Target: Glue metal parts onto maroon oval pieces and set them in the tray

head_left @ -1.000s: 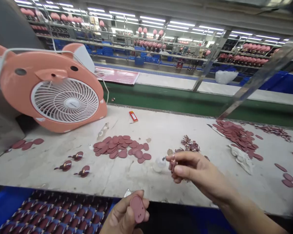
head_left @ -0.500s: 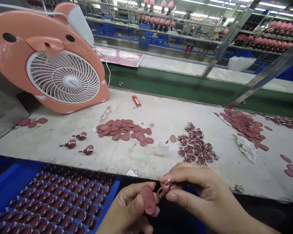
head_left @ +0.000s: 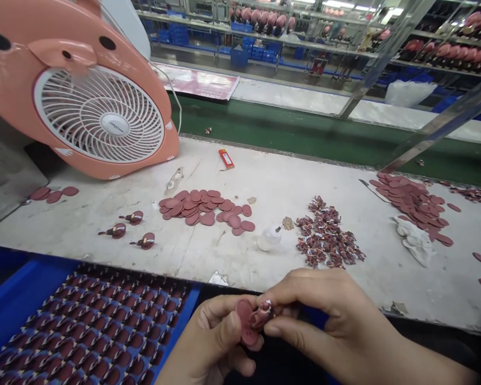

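Between thumb and fingers, my left hand point(head_left: 214, 339) grips a dark red oval disc point(head_left: 243, 310) near its edge, just below the table edge. My right hand point(head_left: 324, 315) pinches a small dark red figure point(head_left: 263, 314) with light and dark details. The figure lies over the front of the disc and seems to touch it; whether the two are joined I cannot tell. Beyond my right hand is a heap of similar small figures point(head_left: 326, 235). A pile of loose oval discs point(head_left: 202, 206) lies farther left, with a small translucent bottle point(head_left: 269, 239) between the piles.
An orange fan point(head_left: 104, 107) stands at the back left. Below the table edge, a blue tray point(head_left: 186, 326) holds rows of discs with figures on them. Several such pieces point(head_left: 145, 240) lie on the table. At right are more discs point(head_left: 412, 200) and a white cloth point(head_left: 414, 240).
My right hand has moved slightly left and brought the small figure from beside the disc to over its front. The whole view has shifted a little.
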Demonstrator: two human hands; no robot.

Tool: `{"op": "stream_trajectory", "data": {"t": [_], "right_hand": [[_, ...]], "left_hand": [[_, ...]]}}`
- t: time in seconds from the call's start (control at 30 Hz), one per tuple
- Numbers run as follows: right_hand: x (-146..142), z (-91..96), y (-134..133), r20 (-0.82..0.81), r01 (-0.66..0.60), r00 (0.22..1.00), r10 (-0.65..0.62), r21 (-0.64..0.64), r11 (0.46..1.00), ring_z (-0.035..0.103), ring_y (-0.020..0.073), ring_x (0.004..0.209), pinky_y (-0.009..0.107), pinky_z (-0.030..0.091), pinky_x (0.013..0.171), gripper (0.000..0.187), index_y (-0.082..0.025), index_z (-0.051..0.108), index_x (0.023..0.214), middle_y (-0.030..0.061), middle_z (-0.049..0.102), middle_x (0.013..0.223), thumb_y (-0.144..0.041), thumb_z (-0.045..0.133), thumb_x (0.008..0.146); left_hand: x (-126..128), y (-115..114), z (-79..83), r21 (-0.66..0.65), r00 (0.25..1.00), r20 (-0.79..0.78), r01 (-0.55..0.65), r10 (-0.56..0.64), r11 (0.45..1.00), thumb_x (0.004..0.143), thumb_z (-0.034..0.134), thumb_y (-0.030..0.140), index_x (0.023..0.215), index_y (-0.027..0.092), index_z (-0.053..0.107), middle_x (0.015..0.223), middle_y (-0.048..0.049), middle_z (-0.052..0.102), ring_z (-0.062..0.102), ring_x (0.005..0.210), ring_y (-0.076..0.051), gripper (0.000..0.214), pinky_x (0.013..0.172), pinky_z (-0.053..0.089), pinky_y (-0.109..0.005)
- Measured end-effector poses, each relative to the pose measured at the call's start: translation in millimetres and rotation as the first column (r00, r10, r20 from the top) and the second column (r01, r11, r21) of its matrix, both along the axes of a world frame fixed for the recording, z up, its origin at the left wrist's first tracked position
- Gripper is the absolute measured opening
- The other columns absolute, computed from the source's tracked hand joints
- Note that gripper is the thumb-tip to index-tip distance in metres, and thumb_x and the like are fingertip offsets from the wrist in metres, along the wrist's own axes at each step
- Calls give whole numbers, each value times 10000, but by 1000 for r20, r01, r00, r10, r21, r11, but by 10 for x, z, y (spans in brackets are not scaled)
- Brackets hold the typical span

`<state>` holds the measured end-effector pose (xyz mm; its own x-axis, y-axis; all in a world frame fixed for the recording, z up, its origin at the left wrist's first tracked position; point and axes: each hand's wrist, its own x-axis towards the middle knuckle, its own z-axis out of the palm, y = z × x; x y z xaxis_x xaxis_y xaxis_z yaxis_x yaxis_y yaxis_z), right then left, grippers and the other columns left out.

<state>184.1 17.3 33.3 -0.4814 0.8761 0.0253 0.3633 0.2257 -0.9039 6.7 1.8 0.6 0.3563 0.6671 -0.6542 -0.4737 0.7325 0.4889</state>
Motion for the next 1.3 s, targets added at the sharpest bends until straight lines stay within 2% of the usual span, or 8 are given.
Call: {"op": "stream_trajectory", "data": {"t": [0.17,0.27,0.47,0.67,0.77,1.13,1.3], "right_hand": [[3,42,29,65,-78,995,72,94,992,633,78,699,163,476,657,308,-288,634,1073,-60,691,805,-110,615,822],[-5,68,43,75,-96,993,87,124,988,632,73,712,155,464,675,275,-263,641,1052,-53,692,804,-107,606,828],[-24,68,33,122,-82,990,76,50,995,606,48,672,111,435,655,147,-195,661,912,-40,679,767,-103,624,804],[-30,39,62,144,-75,987,75,-5,997,601,56,662,134,447,644,79,-194,655,878,-34,671,763,-156,603,832],[-31,48,100,119,-93,988,97,-39,995,600,53,662,135,456,643,108,-213,656,891,-45,673,776,-143,598,832],[-50,116,103,222,-130,967,124,12,991,596,43,674,125,426,677,160,-232,647,891,-70,665,775,-104,594,810],[-73,107,109,234,-158,961,148,23,987,592,53,675,131,421,664,124,-200,656,874,-43,660,758,-117,580,823]], "left_hand": [[0,28,-19,11,999,10,36,-36,999,498,831,402,632,105,726,547,-5,530,497,534,-83,342,426,436,-145],[-2,21,-64,34,999,24,43,-44,998,497,826,424,627,117,721,546,-1,526,486,534,-78,350,428,430,-139],[-19,5,-127,24,997,21,77,-78,997,541,798,442,654,123,716,580,5,530,464,546,-66,349,434,426,-131],[-13,2,-128,-8,1000,23,17,-17,1000,555,798,411,702,127,729,579,13,537,469,541,-57,327,423,433,-118],[-13,6,-130,-25,1000,28,14,-13,1000,560,795,402,701,130,732,576,13,548,472,530,-54,312,415,438,-118],[-38,27,-151,-5,998,54,43,-43,999,573,804,366,691,120,730,573,8,538,450,525,-53,283,406,435,-119],[-28,15,-191,8,998,55,23,-24,1000,566,810,362,674,119,727,560,10,524,437,512,-50,278,402,423,-115]]}}
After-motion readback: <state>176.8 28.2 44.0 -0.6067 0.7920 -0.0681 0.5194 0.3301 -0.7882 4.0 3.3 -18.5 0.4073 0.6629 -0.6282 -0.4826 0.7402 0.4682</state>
